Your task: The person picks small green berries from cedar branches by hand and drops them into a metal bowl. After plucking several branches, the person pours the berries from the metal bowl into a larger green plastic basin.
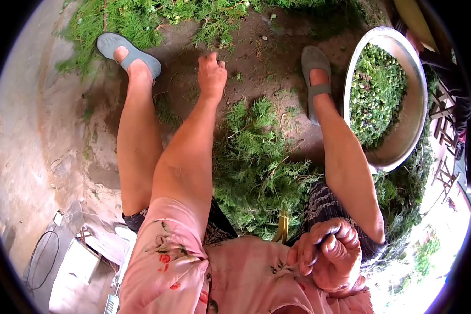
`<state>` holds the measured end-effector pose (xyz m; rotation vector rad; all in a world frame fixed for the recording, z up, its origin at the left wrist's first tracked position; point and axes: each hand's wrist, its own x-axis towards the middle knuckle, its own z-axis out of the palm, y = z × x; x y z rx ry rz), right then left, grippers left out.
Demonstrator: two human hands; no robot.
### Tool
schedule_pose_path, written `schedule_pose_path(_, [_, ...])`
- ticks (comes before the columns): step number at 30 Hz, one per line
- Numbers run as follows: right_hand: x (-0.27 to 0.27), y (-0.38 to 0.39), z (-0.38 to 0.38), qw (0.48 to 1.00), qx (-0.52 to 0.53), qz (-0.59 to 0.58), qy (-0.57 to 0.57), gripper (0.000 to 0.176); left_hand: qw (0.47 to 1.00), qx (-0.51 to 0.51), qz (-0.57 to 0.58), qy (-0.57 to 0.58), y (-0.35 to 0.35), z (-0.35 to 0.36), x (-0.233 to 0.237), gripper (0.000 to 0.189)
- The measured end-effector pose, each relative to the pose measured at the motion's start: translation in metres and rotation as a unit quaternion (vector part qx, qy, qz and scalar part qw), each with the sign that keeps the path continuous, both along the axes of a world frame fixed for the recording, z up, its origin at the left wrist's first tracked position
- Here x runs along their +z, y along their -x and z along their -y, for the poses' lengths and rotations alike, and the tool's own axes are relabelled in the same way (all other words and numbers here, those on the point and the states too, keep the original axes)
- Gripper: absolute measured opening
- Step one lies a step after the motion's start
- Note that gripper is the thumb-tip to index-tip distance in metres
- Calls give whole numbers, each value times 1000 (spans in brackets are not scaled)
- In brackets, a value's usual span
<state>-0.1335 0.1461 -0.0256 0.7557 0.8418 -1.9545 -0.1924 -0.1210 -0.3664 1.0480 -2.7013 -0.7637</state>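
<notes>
Conifer sprigs [141, 21] lie heaped on bare dirt, at 11 o'clock from the left hand [212, 73]. That hand reaches down to the heap's edge with fingers curled; whether it grips anything cannot be told. Cut greenery [256, 162] lies between the legs. The right hand [327, 254] is clenched in a fist at the lap. A metal basin [416, 120] of green cones [377, 94] stands at 3 o'clock.

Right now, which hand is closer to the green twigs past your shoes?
Left. The left hand reaches down just short of the green twigs; the right hand is fisted far back, close to the body.
</notes>
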Motion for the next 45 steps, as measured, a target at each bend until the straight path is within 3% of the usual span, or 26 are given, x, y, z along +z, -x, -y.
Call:
schedule_pose_path(3, [2, 5, 2, 997, 50, -24, -58, 16, 999, -2, 43, -26, 15, 10, -4, 20])
schedule_pose_path(5, [0, 3, 3, 998, 36, -26, -48, 16, 991, -82, 97, -46, 5, 9, -19, 19])
schedule_pose_path(9, [1, 4, 6, 997, 28, -32, -63, 15, 993, -70, 66, -65, -17, -4, -30, 17])
schedule_pose_path(11, [0, 5, 7, 997, 23, -19, -68, 16, 995, -63, 16, -76, -19, -6, -32, 16])
schedule_pose_path(13, [-1, 4, 7, 997, 26, -16, -70, 16, 989, -17, -147, -29, -8, 2, -35, 17])
schedule_pose_path(18, [-2, 6, 9, 996, 43, -19, -76, 16, 992, -56, -111, -26, 49, 39, -13, 20])
schedule_pose_path(20, [-3, 7, 8, 996, 43, -18, -70, 16, 994, -101, 30, -14, 61, 39, -6, 20])
schedule_pose_path(23, [-4, 7, 5, 997, 41, -9, -62, 16, 982, -159, 93, -33, 55, 36, -23, 20])
schedule_pose_path(25, [-2, 6, 4, 998, 31, 0, -59, 16, 986, -132, 81, -67, 39, 20, -20, 22])
schedule_pose_path(29, [-2, 7, 2, 998, 37, 9, -50, 17, 994, -106, -14, -5, 0, 4, -39, 19])
schedule_pose_path(30, [-1, 7, 2, 998, 37, 10, -49, 17, 983, -2, -52, -178, -9, 2, -40, 16])
schedule_pose_path(31, [0, 8, 3, 998, 34, 12, -48, 16, 929, 102, -91, -343, -14, 2, -40, 13])
schedule_pose_path(32, [0, 8, 3, 998, 32, 13, -47, 16, 842, 196, -161, -476, -21, 0, -41, 8])
schedule_pose_path(33, [1, 7, 3, 998, 32, 12, -46, 16, 842, 195, -162, -476, -21, 1, -33, 8])
schedule_pose_path(35, [1, 7, 2, 998, 36, 19, -43, 15, 648, 342, -214, -646, -12, 5, -13, 10])
schedule_pose_path(37, [0, 5, 3, 999, 27, 15, -42, 15, 633, 324, -229, -665, 11, 4, -5, 16])
schedule_pose_path(39, [-1, 6, 2, 999, 16, 12, -42, 15, 643, 275, -201, -686, 40, -2, 2, 15])
schedule_pose_path(41, [-3, 9, 0, 999, 33, -6, -40, 16, 793, 165, -119, -574, 69, -15, 2, 14])
schedule_pose_path(42, [-2, 11, -1, 998, 43, 4, -44, 16, 890, 63, -115, -436, 82, -19, -17, 11])
schedule_pose_path(43, [-2, 14, 2, 997, 40, -8, -61, 16, 953, -42, -107, -282, 94, -26, -24, 10])
schedule_pose_path(44, [0, 18, -1, 995, 78, -4, -68, 15, 975, -114, -142, -130, 99, -33, -31, 16])
schedule_pose_path(45, [2, 22, -4, 991, 115, 0, -73, 15, 974, -117, -144, -133, 100, -37, -39, 16])
